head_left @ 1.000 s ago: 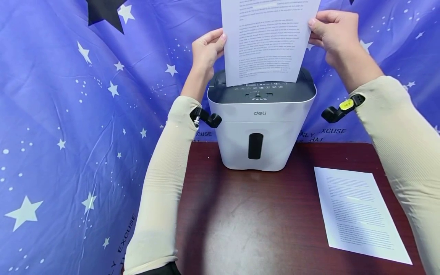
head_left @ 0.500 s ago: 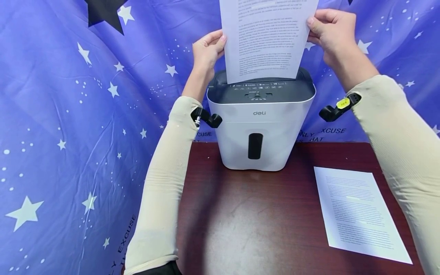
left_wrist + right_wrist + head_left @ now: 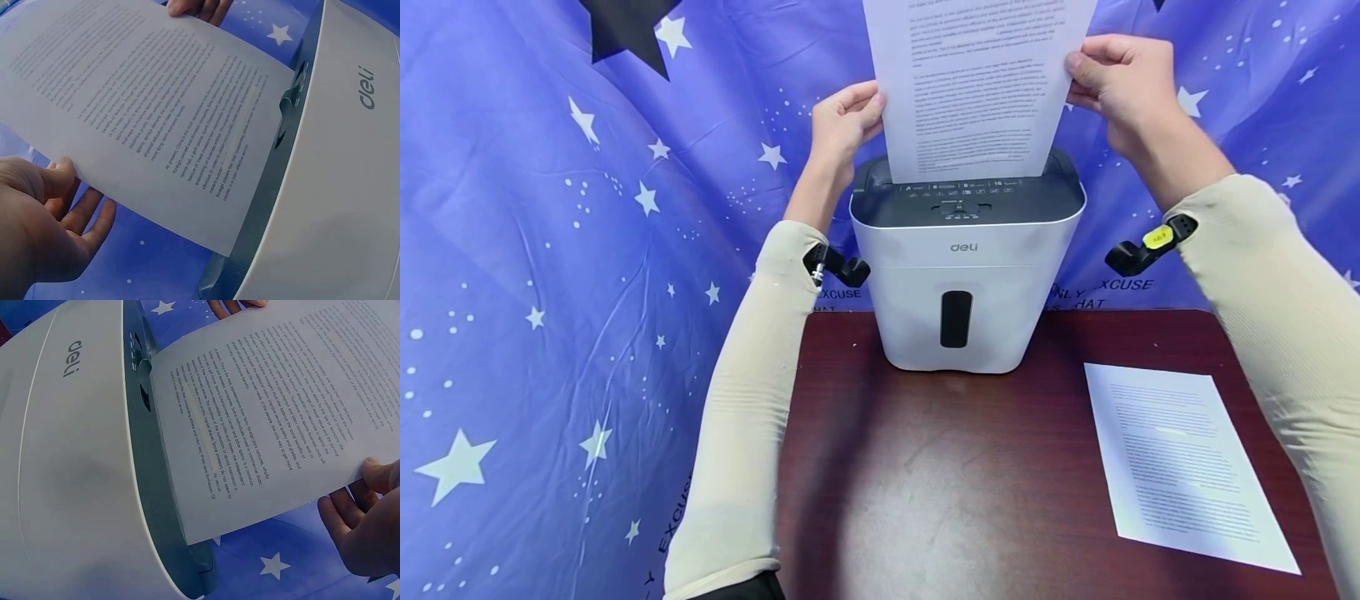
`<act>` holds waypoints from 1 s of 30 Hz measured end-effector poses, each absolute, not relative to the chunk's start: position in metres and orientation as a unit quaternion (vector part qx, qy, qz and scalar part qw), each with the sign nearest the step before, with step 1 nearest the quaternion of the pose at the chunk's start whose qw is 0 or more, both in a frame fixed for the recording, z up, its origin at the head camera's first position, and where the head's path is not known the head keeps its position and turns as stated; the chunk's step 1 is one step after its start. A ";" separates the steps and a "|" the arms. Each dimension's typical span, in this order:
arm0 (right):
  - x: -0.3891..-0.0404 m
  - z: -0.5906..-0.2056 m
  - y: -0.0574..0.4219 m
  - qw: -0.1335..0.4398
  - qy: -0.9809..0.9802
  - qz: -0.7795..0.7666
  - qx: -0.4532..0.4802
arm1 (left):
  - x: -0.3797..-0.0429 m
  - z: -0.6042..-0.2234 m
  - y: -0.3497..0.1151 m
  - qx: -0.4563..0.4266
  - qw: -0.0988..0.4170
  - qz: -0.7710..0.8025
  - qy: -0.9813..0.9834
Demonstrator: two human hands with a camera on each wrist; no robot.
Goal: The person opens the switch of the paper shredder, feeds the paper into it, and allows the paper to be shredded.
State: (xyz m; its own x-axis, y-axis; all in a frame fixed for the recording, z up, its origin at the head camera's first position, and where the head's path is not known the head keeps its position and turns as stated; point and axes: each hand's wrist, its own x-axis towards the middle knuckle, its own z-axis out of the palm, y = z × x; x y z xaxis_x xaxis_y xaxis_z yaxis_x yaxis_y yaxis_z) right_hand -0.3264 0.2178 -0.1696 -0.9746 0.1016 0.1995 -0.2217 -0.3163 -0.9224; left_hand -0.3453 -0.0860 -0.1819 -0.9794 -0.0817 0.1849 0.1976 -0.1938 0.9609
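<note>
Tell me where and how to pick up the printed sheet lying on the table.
Likely best by the near edge of the printed sheet, coming from the near side: ease a corner up, then pinch it from above and below. The sheet lies flat, no edge visibly raised, and that near edge is uncovered.

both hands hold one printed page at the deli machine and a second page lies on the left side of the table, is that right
Not quite: the second page lies on the right side of the table, as the head view shows.
</note>
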 end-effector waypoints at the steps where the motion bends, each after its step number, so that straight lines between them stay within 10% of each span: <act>1: -0.326 -0.170 0.217 0.100 -0.577 0.809 0.056 | -0.345 -0.182 -0.087 -0.046 0.090 -0.771 -0.629; 30: -0.324 -0.175 0.224 0.072 -0.607 0.789 0.067 | -0.343 -0.178 -0.093 -0.022 0.055 -0.727 -0.684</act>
